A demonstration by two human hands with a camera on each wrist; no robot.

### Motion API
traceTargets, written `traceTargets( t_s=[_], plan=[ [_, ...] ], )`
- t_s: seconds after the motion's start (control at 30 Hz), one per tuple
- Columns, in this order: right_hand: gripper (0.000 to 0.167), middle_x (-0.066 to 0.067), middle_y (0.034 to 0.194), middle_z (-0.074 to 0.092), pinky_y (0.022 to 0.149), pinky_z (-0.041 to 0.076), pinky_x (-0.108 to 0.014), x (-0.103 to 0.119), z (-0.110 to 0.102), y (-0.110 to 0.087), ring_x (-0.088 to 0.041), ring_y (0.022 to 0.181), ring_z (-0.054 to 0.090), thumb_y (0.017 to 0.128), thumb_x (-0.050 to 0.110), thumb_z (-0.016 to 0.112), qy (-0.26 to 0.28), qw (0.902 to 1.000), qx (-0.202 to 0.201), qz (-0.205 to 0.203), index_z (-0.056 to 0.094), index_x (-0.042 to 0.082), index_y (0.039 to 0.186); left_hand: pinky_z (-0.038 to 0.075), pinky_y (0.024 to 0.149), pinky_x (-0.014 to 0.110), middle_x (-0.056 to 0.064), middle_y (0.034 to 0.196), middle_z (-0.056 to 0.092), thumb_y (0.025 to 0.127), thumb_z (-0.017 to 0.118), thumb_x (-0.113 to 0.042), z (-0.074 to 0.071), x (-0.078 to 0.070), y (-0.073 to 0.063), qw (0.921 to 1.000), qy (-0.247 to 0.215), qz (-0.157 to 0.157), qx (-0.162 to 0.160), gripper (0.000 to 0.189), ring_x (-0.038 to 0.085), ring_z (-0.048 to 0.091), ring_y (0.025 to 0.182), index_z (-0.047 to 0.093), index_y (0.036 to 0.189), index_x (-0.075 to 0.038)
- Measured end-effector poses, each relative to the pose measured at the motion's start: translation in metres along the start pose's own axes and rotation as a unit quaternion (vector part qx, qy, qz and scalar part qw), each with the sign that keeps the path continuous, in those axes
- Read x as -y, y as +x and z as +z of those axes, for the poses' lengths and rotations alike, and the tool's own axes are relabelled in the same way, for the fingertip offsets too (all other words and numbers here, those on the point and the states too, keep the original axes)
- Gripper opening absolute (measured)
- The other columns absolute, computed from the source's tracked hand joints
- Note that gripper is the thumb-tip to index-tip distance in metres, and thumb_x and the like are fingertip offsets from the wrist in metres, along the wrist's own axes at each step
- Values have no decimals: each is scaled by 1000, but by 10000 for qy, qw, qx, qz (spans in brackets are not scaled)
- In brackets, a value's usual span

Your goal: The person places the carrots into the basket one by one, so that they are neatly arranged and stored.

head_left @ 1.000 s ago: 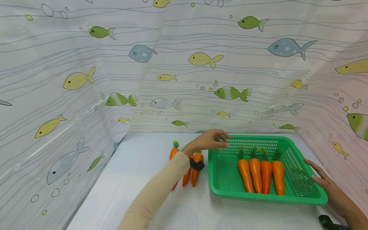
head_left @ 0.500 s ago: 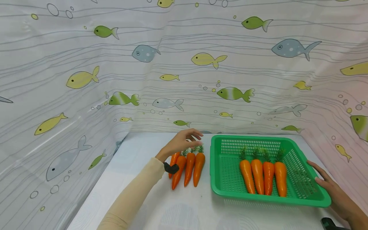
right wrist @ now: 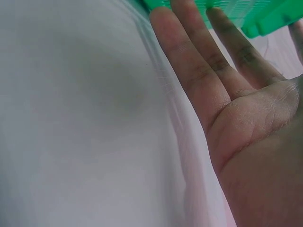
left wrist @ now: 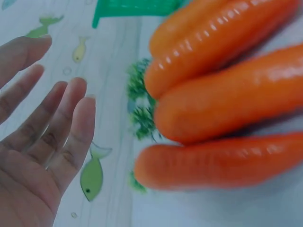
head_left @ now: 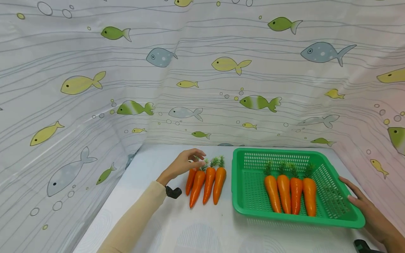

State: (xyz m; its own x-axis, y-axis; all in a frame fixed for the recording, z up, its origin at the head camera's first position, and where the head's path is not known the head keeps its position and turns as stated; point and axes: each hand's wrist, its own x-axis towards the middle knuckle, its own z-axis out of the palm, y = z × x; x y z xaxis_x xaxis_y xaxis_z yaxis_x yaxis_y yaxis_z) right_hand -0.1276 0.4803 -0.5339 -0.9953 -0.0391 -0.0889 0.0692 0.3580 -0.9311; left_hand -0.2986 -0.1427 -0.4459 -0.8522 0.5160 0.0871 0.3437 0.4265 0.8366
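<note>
My left hand (head_left: 185, 163) hovers over the leafy end of the leftmost loose carrot (head_left: 191, 181), holding nothing. Its fingers are spread and slightly bent in the left wrist view, apart from the orange carrots (left wrist: 227, 113). Several loose carrots (head_left: 209, 184) lie side by side on the white table, green tops pointing away. At the right, my right hand (head_left: 368, 211) rests against the side of a green plastic basket (head_left: 237, 189). The right wrist view shows its straight fingers (right wrist: 189, 61) touching the basket wall. Several more carrots (head_left: 284, 193) lie in a row inside the basket.
A white sheet (head_left: 190, 70) printed with fish hangs behind and on both sides of the table. The white tabletop (head_left: 196, 235) extends in front of the basket and carrots. Black straps (head_left: 173, 192) sit on the wrists.
My left hand has moved left, from over the basket's left rim to above the leftmost loose carrot, uncovering the other loose carrots. The right hand stays at the basket's side.
</note>
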Motion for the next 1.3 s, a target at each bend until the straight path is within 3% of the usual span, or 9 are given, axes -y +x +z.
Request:
traceTargets(
  t_s=[0.2, 0.33, 0.47, 0.83, 1.03, 1.3],
  plan=[
    [61, 23, 164, -12, 71, 61, -33, -4, -1, 1, 6, 95, 53, 113, 29, 30, -50, 9997, 18, -229, 0, 48, 163, 58, 86, 54, 8, 127, 66, 95, 77, -30, -6, 21, -14, 9995, -15, -239, -204, 32, 24, 65, 103, 68, 126, -26],
    [61, 30, 158, -1, 72, 60, -32, -5, -2, 1, 9, 98, 50, 113, 25, 30, -82, 9989, 44, -464, 1, 44, 164, 59, 82, 53, 11, 130, 65, 94, 78, -34, -8, 33, -17, 9982, -14, -484, -340, 42, 25, 66, 101, 66, 131, -18],
    [60, 28, 154, 4, 73, 59, -31, -5, -2, 1, 8, 99, 52, 114, 26, 28, 2, 9990, 185, -418, 0, 46, 164, 60, 78, 50, 8, 129, 65, 93, 79, -35, -10, 43, -20, 9966, 64, -703, -414, 48, 23, 66, 99, 65, 134, -12],
    [59, 30, 147, 8, 71, 62, -36, -4, -3, 0, -5, 91, 62, 114, 29, 28, 275, 9993, 254, -5, 1, 55, 160, 60, 73, 44, 13, 131, 61, 93, 80, -32, -5, 48, -20, 9952, 96, -934, -262, 43, 24, 64, 99, 67, 129, -14],
    [59, 30, 144, 13, 73, 61, -34, -6, -5, 0, -1, 96, 63, 114, 26, 25, 417, 9979, 475, -159, 0, 53, 161, 60, 71, 37, 11, 130, 59, 92, 81, -33, -3, 55, -21, 9929, 242, -1137, -273, 41, 22, 64, 99, 68, 128, -19],
    [60, 28, 149, 15, 82, 60, -29, -8, -10, 0, 8, 112, 57, 114, 18, 20, 1126, 9874, 1035, -419, -2, 45, 163, 60, 68, 37, 11, 130, 58, 91, 82, -34, -5, 59, -17, 9917, 229, -1249, -205, 44, 23, 66, 98, 66, 130, -22]
  ],
)
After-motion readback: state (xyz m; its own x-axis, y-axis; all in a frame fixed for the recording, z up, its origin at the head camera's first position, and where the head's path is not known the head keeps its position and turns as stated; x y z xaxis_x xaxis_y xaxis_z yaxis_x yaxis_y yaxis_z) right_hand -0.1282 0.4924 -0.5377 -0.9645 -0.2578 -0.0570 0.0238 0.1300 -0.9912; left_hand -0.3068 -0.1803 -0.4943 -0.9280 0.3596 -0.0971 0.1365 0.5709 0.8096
